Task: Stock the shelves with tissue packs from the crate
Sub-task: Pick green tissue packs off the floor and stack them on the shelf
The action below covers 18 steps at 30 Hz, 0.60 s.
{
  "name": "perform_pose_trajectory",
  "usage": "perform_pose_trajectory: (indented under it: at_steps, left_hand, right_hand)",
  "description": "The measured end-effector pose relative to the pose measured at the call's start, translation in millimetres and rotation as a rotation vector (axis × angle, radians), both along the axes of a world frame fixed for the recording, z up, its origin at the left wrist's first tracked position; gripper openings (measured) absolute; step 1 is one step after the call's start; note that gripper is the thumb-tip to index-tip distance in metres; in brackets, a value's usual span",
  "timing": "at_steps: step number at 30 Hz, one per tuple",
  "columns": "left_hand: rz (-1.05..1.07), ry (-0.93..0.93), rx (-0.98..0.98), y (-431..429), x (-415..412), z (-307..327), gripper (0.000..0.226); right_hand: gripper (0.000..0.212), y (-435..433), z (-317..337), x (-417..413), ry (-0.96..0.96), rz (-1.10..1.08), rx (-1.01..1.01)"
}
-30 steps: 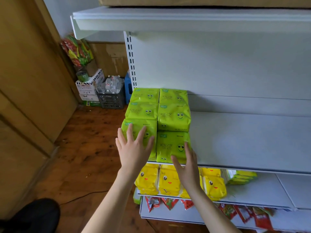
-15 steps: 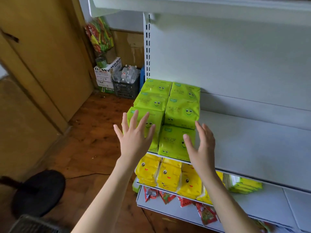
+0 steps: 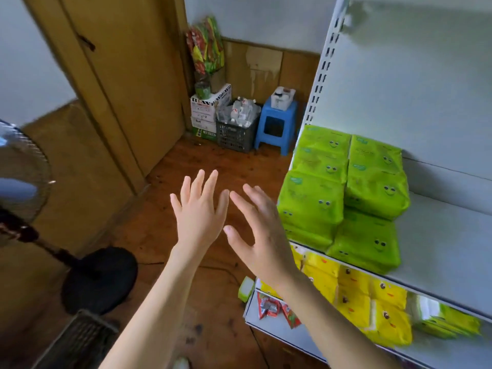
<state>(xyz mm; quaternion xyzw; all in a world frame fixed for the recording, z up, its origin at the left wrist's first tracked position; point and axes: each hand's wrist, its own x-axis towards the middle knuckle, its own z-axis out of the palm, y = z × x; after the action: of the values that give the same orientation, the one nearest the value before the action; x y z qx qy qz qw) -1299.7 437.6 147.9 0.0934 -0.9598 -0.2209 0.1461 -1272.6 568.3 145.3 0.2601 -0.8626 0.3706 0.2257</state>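
Observation:
Green tissue packs [image 3: 343, 193] with smiley faces are stacked in two columns at the left end of the white shelf [image 3: 447, 243]. My left hand [image 3: 199, 211] is spread flat in the air over the wooden floor, to the left of the stack and touching nothing. My right hand [image 3: 262, 235] hovers beside it with fingers straight, just left of the packs, holding nothing. A corner of a dark crate [image 3: 77, 342] shows at the bottom left.
Yellow packs [image 3: 372, 299] fill the shelf below; red snack packets [image 3: 277, 310] lie on the lowest one. A standing fan [image 3: 24, 182] with black base [image 3: 101, 278] is at left. A blue stool [image 3: 277, 126], grey basket [image 3: 237, 131] and boxes [image 3: 207, 113] sit by the back wall.
Both hands have come off the green stack and moved left, away from the shelf. The view has swung left toward the floor, fan and crate.

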Motion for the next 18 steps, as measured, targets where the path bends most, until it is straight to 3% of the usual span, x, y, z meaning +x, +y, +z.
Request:
perform_pose_trajectory:
  at_steps: [6, 13, 18]
  left_hand:
    - [0.031, -0.194, -0.008, -123.2, -10.5, -63.2, 0.052]
    - [-0.030, -0.631, 0.237, -191.7, 3.0, -173.7, 0.056]
    - [-0.003, -0.875, 0.413, -191.4, 0.9, -290.7, 0.055]
  right_hand:
    - [0.053, -90.8, -98.8, -25.5, -0.551, 0.023, 0.082]
    - [0.054, -129.0, -248.4, -38.2, -1.230, -0.176, 0.232]
    - [0.053, -109.0, -360.5, -55.2, -1.430, -0.351, 0.469]
